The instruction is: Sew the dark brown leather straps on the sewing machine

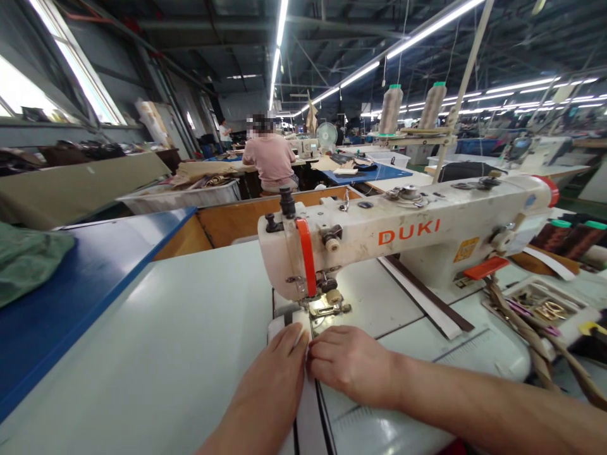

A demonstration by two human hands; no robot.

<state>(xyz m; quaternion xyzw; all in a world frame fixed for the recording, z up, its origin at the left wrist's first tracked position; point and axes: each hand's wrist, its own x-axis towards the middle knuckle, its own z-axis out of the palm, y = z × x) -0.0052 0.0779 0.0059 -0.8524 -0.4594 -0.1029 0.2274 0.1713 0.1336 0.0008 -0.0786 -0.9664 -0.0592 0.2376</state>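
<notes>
A white strip (pixel 310 414) runs from the near table edge up to the needle area of a sewing machine (pixel 341 234) marked DUKI. My left hand (pixel 277 366) lies flat on the strip, fingers stretched toward the presser foot. Close beside it, my right hand (pixel 348 363) has its fingers curled and closed at the strip's right edge; the fingertips are partly hidden. Just past my fingers, the strip goes under the needle area, next to a metal edge guide (pixel 329 309). A dark line runs along the strip's right side.
Brown and white strips (pixel 427 297) lie under the machine arm. At right stands a tray (pixel 545 303) with scissors and small tools, beside brown thread cones (pixel 552 234). A blue-topped table (pixel 118 253) with green cloth (pixel 28 259) is at left. A person (pixel 269 158) sits ahead.
</notes>
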